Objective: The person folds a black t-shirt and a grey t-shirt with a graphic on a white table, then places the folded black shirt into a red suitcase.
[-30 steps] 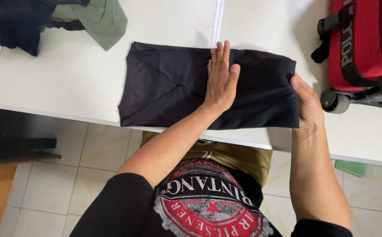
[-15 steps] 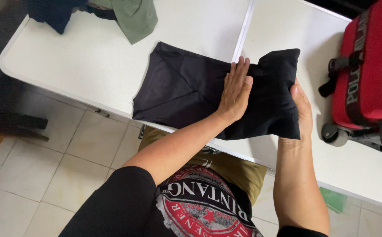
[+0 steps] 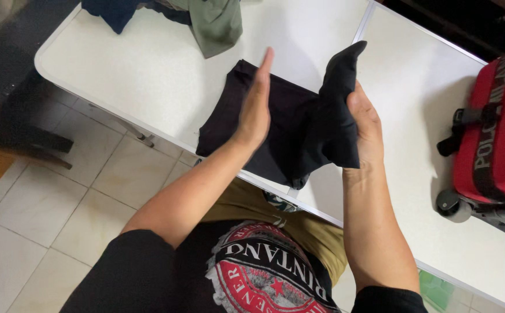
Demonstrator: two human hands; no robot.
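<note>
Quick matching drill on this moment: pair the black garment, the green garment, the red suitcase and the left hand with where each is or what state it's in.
1. black garment
2. green garment
3. red suitcase
4. left hand

A. on the table's right side, wheel showing
B. edge-on at the middle of the cloth
C. bunched at the far left corner
D. right half lifted by the right hand

Pairs: 1-D, 2-C, 3-A, 4-B

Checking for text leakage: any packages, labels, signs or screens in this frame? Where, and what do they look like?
No packages, signs or screens.
Red suitcase: right edge of the white table, black strap with pale lettering.
Shirt print: on the person's black shirt, bottom centre, round red, white and grey emblem.
</note>
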